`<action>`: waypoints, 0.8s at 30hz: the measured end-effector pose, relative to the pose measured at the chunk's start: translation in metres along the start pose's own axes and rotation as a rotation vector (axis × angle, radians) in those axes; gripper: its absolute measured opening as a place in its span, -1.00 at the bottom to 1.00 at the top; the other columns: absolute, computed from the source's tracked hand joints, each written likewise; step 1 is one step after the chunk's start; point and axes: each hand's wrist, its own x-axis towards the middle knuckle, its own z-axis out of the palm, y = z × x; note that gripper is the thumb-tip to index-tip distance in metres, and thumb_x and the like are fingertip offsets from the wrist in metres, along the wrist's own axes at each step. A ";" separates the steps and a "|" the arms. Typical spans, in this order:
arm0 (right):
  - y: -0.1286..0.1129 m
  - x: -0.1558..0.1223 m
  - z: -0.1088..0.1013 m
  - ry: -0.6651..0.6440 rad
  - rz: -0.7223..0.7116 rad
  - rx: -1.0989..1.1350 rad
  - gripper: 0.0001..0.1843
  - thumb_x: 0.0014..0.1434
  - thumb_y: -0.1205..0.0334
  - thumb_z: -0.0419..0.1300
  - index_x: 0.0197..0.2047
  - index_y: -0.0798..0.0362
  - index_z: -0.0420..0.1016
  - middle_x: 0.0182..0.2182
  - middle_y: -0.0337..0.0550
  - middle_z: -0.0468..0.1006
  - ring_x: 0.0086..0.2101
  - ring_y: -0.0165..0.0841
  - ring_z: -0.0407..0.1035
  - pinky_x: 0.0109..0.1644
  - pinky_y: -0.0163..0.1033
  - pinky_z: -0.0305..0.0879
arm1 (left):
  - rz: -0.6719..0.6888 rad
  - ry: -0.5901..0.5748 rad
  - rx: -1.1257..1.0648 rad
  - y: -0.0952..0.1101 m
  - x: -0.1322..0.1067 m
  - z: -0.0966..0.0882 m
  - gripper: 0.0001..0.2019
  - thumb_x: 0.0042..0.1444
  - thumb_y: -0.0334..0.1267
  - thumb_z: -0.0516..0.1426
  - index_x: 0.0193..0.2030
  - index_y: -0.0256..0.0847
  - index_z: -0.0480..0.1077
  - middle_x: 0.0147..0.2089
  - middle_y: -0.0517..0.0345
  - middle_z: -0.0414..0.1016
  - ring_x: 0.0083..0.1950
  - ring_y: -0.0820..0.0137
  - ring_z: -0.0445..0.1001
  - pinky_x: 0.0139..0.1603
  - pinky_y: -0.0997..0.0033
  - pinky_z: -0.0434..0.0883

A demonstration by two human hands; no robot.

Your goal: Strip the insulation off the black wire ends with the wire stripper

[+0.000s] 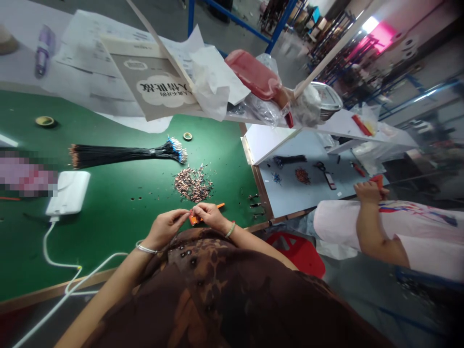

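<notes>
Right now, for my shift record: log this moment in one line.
right hand: holding orange tool; left hand: beside it; green table: black wire bundle, pile of bits

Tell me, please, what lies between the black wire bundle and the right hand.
The head view shows a pile of small copper-coloured and dark pieces between the black wire bundle and the right hand.

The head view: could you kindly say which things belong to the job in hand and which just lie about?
Likely the job: orange tool at right hand, bundle of black wires, pile of scraps.
Apparently lying about: white box, booklet, red container.
</notes>
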 end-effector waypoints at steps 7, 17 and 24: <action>0.014 -0.005 0.010 0.000 0.225 0.302 -0.50 0.11 -0.22 0.20 -0.38 0.14 0.43 -0.58 -0.30 0.38 -0.56 -0.49 0.27 -0.43 -0.35 0.25 | -0.067 -0.071 0.085 -0.010 -0.007 0.008 -0.59 0.14 0.09 0.03 -0.14 -0.12 0.56 -0.20 0.07 0.65 -0.27 0.30 0.58 -0.21 0.43 0.40; 0.010 -0.004 0.020 0.143 0.284 0.367 -0.58 -0.04 -0.09 0.33 -0.44 0.15 0.44 -0.57 -0.28 0.45 -0.58 -0.52 0.26 -0.43 -0.36 0.22 | -0.079 -0.138 0.211 -0.012 -0.009 0.012 -0.56 0.19 0.07 -0.05 -0.12 -0.11 0.54 -0.19 0.03 0.64 -0.24 0.27 0.58 -0.23 0.41 0.36; 0.015 -0.004 0.024 0.221 0.289 0.377 -0.63 -0.05 -0.03 0.32 -0.52 0.14 0.43 -0.64 -0.28 0.43 -0.61 -0.51 0.25 -0.45 -0.35 0.23 | -0.084 -0.132 0.159 -0.011 -0.009 0.015 -0.59 0.17 0.05 -0.04 -0.17 -0.11 0.53 -0.25 0.06 0.64 -0.29 0.30 0.56 -0.25 0.44 0.34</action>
